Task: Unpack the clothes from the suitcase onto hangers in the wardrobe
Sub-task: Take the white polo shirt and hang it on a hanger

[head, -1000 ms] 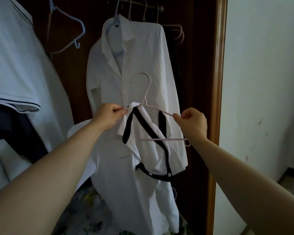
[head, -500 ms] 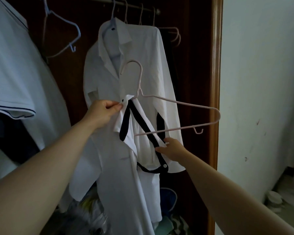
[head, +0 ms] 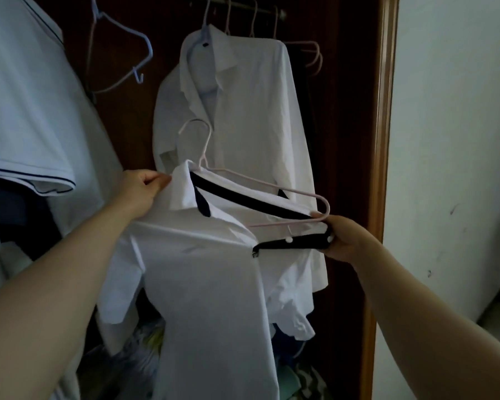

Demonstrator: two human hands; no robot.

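A white shirt with black trim [head: 211,272] hangs between my hands in front of the open wardrobe. My left hand [head: 140,192] pinches its collar at the left. My right hand [head: 344,238] grips the black button placket at the right, just under the right end of a pink hanger [head: 272,187]. The hanger's left arm sits inside the collar; its right arm and lower bar lie bare above the cloth. Its hook points up and is not on the rail [head: 243,4].
A white collared shirt [head: 243,111] hangs on the rail behind. Empty hangers hang at the left [head: 122,53] and right [head: 312,57]. A pale polo [head: 26,111] fills the left. The wardrobe frame [head: 383,140] borders a white wall. Bags lie below.
My right hand let go of the hanger, dropped to the black placket and pulled it up and to the right, spreading the shirt's neck along the hanger. The left hand kept its pinch.
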